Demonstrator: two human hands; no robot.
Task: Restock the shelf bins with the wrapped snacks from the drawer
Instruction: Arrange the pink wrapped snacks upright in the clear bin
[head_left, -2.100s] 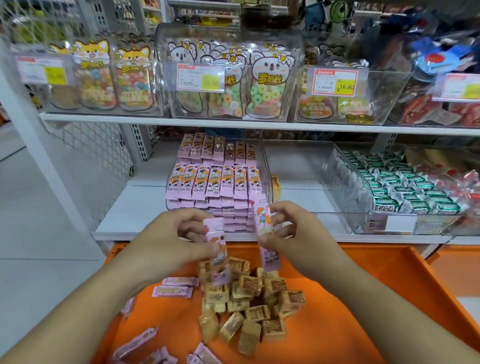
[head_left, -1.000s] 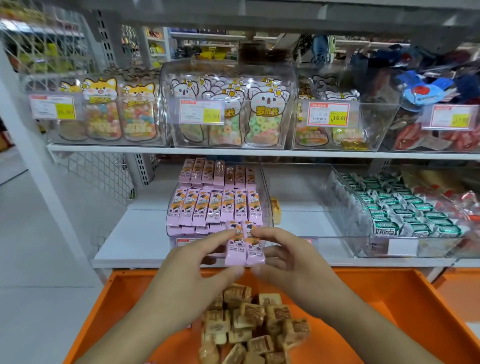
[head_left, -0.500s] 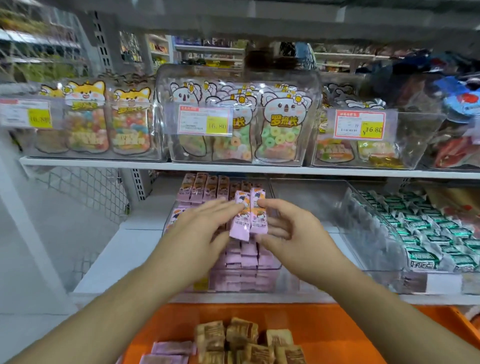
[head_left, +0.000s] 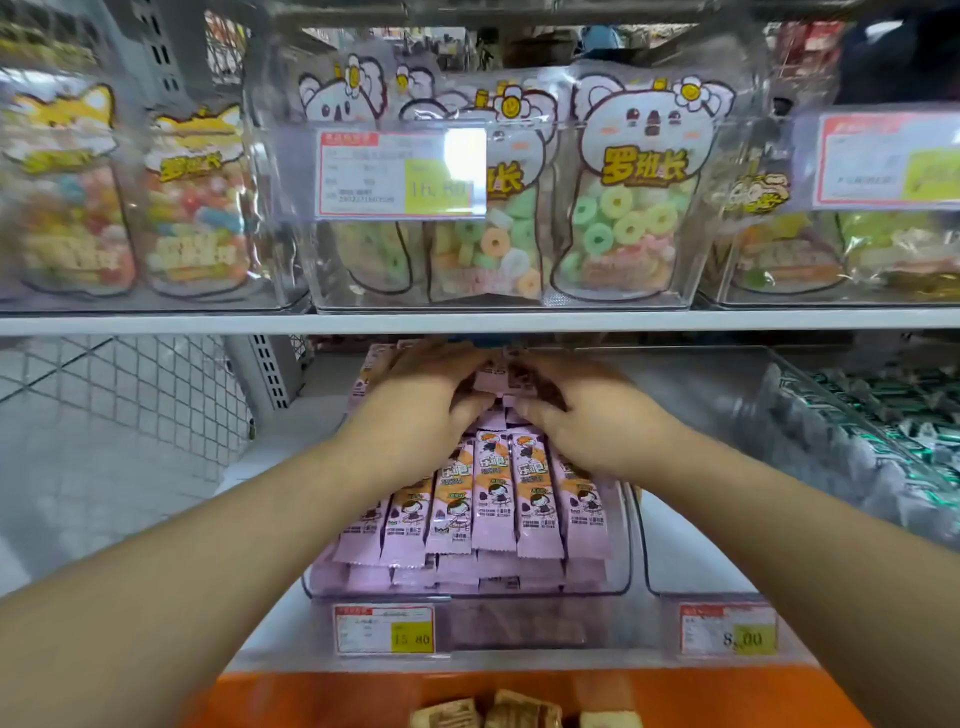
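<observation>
The clear shelf bin (head_left: 467, 596) on the lower shelf holds stacked rows of pink wrapped snack bars (head_left: 493, 499). Both my hands reach deep into it, just under the upper shelf board. My left hand (head_left: 421, 415) and my right hand (head_left: 587, 415) meet at the back row and together pinch two pink bars (head_left: 496, 378) between thumbs and fingers, low against the packs there. My fingertips are hidden under the shelf board. The orange drawer (head_left: 311, 696) shows at the bottom edge with brown wrapped snacks (head_left: 519, 714) in it.
The upper shelf board (head_left: 156, 325) hangs close above my hands and carries clear bins of koala candy bags (head_left: 623, 208). To the right stand another clear bin (head_left: 675, 519) and a bin of green packs (head_left: 883, 426). Price tags (head_left: 384, 629) front the lower shelf.
Both hands lifted the two pink bars from over the drawer, carried them forward into the bin and lowered them to its back row. The camera moved closer to the shelf.
</observation>
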